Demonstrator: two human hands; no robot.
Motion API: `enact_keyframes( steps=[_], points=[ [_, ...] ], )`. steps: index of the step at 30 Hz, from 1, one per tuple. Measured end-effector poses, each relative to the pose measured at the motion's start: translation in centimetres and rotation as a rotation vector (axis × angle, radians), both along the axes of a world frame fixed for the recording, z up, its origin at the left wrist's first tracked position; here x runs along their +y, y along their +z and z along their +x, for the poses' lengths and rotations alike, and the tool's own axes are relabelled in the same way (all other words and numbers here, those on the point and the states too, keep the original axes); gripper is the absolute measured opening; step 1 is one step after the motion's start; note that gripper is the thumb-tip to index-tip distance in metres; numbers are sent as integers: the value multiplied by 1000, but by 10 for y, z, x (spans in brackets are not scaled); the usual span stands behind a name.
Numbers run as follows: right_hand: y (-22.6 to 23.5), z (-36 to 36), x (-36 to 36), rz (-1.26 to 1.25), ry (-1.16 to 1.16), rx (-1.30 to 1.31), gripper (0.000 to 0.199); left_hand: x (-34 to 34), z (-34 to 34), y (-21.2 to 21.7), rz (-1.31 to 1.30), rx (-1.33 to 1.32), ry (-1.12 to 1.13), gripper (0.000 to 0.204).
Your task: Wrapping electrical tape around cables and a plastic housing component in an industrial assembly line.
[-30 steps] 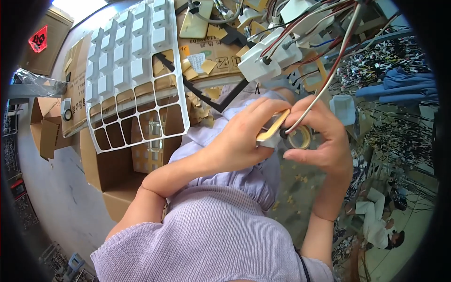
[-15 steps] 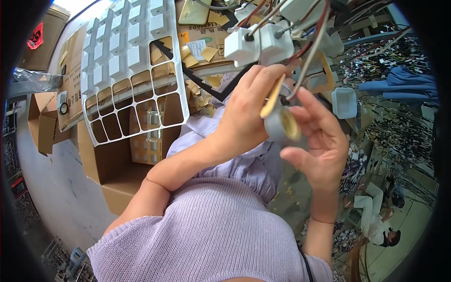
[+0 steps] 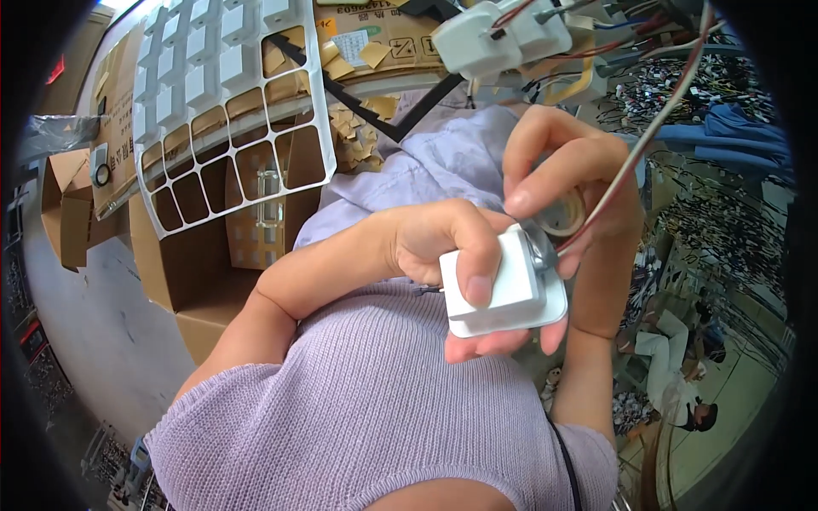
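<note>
My left hand (image 3: 456, 234) grips a white plastic box (image 3: 498, 272) with a flat flange, held in front of my torso. Its thumb lies across the top face while the other fingers support it from below. Beside that box, a roll of tape (image 3: 569, 213) sits in my right hand (image 3: 571, 162), whose thumb and index finger are bent close together. Shiny grey tape (image 3: 538, 247) spans from the roll to the box's side. A red and white wire (image 3: 652, 136) passes by the right hand; where it ends is hidden. A short dark lead (image 3: 426, 290) sticks out left of the box.
White boxes sit in a grid frame (image 3: 298, 140) at upper left, above an open cardboard box (image 3: 200, 281). More wired white boxes (image 3: 503, 38) are at the top. Wire bundles (image 3: 724, 230) and blue cloth (image 3: 724, 132) lie right. A person (image 3: 669, 366) sits at lower right.
My left hand has come down and turned, now showing the white box in it. The tape roll has shifted right and up with my right hand, whose fingers have closed in.
</note>
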State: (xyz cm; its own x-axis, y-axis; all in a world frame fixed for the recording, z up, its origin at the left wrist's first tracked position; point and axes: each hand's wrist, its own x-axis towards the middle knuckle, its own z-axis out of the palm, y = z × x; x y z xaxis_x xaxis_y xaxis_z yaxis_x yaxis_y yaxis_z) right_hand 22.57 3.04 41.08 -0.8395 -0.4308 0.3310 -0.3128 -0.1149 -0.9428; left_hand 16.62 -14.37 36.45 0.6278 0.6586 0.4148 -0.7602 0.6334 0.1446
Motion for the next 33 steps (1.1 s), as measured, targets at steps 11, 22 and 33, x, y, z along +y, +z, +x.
enact_keyframes(
  steps=[11, 22, 33],
  points=[
    [9, 3, 6, 314, -43, 203, 20, -9, 1, -2, -159, 116, 166, 65],
    [24, 39, -17, 688, -588, -385, 32, -7, 1, -18, -173, 1529, 1408, 38],
    [30, 57, -59, 108, -935, -404, 85, -17, 1, -3, -300, 581, 812, 47]
  ],
)
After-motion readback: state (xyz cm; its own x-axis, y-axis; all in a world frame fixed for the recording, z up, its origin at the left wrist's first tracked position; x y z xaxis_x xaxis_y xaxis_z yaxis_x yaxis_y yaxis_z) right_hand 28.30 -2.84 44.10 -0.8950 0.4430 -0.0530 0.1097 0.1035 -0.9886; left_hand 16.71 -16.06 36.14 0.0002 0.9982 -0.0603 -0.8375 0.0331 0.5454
